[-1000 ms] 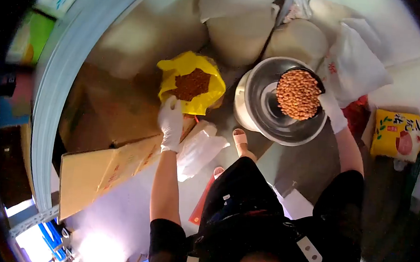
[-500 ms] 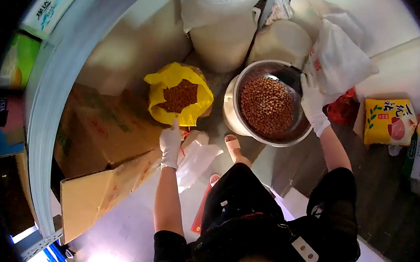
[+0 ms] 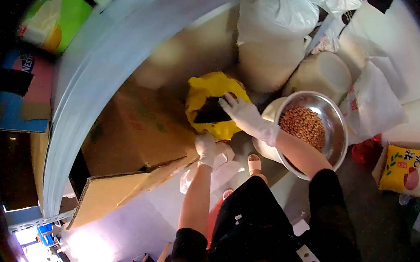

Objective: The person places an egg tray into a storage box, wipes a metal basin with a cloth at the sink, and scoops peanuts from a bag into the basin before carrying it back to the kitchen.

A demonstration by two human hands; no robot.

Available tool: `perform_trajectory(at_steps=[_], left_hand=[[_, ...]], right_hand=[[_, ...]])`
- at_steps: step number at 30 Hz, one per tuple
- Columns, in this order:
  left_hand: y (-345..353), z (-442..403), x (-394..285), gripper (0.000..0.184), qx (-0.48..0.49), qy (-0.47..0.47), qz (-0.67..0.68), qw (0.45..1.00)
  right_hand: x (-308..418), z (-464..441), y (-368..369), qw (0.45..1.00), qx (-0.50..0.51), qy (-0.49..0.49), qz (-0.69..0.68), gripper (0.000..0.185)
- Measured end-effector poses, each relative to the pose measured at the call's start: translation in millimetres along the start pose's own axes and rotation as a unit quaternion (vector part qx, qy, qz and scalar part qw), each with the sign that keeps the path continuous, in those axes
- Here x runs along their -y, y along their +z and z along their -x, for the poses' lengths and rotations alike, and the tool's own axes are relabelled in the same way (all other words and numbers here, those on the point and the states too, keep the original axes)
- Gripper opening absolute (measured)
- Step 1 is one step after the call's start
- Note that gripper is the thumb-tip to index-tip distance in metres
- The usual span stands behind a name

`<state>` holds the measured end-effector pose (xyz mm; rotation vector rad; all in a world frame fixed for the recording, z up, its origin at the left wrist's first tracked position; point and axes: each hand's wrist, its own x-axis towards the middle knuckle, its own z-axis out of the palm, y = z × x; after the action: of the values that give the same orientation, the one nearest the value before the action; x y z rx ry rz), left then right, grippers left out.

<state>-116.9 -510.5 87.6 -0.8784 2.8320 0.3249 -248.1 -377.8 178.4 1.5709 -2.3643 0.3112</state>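
Both hands wear white gloves. My left hand [image 3: 205,147] has its fingers curled at the near rim of the yellow plastic bag [image 3: 229,129], which stands with its mouth open. My right hand [image 3: 246,116] reaches over the right side of that bag, gripping a dark, flat scoop [image 3: 211,111] that lies within the mouth. The scoop covers the reddish-brown contents seen there earlier. To the right stands a steel bowl [image 3: 343,122] with brown nut-like kernels [image 3: 302,125] in it; my right forearm crosses over its near-left side.
A cardboard box [image 3: 137,131] lies open left of the bag. Behind are a white bucket [image 3: 268,62], another pale tub [image 3: 321,75] and a white plastic bag [image 3: 375,103]. A yellow packet [image 3: 405,170] lies at right. A grey shelf edge [image 3: 92,69] curves along the left.
My right hand has moved left from the bowl's far-right rim to the yellow bag. The dark scoop has gone from the bowl into the bag's mouth. The view has turned left.
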Motion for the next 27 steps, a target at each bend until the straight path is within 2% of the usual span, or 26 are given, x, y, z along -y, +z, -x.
perform_trajectory(at_steps=[2, 3, 5, 6, 7, 8, 10, 11, 14, 15, 18, 21, 24, 27], left_hand=[[47, -22, 24, 0.025, -0.035, -0.057, -0.011, 0.998], [37, -20, 20, 0.025, -0.045, -0.143, 0.118, 0.982], [26, -13, 19, 0.027, -0.047, -0.084, 0.093, 0.991], [23, -11, 19, 0.028, -0.048, -0.055, 0.082, 0.994], [25, -11, 19, 0.029, -0.035, -0.081, 0.138, 0.987], [26, -10, 20, 0.029, -0.051, -0.066, 0.121, 0.989], [29, -7, 17, 0.030, -0.083, -0.037, 0.086, 0.992], [33, -10, 17, 0.029, -0.050, -0.097, 0.141, 0.984], [35, -11, 21, 0.030, -0.068, -0.109, 0.208, 0.970], [36, -6, 20, 0.033, -0.137, -0.033, 0.097, 0.985], [36, -11, 21, 0.030, -0.058, -0.112, 0.276, 0.953], [25, -14, 13, 0.024, -0.039, -0.094, 0.233, 0.967], [53, -24, 23, 0.023, -0.018, -0.072, 0.296, 0.952], [32, -14, 14, 0.025, -0.096, 0.054, 0.063, 0.992]], right_hand=[[1, -13, 50, 0.998, 0.039, -0.045, 0.011, 0.044], [-3, -18, 77, 0.996, 0.054, -0.060, 0.022, 0.043], [-11, -31, 108, 0.991, 0.103, -0.063, 0.054, 0.035], [-18, -43, 117, 0.999, 0.027, -0.004, -0.044, 0.032], [-25, -54, 124, 0.995, 0.009, 0.022, -0.096, 0.032], [-31, -66, 132, 0.988, -0.010, 0.047, -0.146, 0.032], [-42, -87, 147, 0.982, 0.047, 0.073, -0.166, 0.031], [-49, -96, 154, 0.978, 0.075, 0.087, -0.174, 0.031], [-59, -97, 168, 0.969, 0.136, 0.122, -0.168, 0.030], [-60, -94, 170, 0.967, 0.148, 0.130, -0.159, 0.029], [-61, -83, 175, 0.963, 0.179, 0.145, -0.141, 0.029], [-58, -73, 182, 0.959, 0.198, 0.153, -0.133, 0.028], [-44, -59, 190, 0.956, 0.217, 0.152, -0.124, 0.027], [-39, -52, 200, 0.954, 0.225, 0.157, -0.121, 0.026]])
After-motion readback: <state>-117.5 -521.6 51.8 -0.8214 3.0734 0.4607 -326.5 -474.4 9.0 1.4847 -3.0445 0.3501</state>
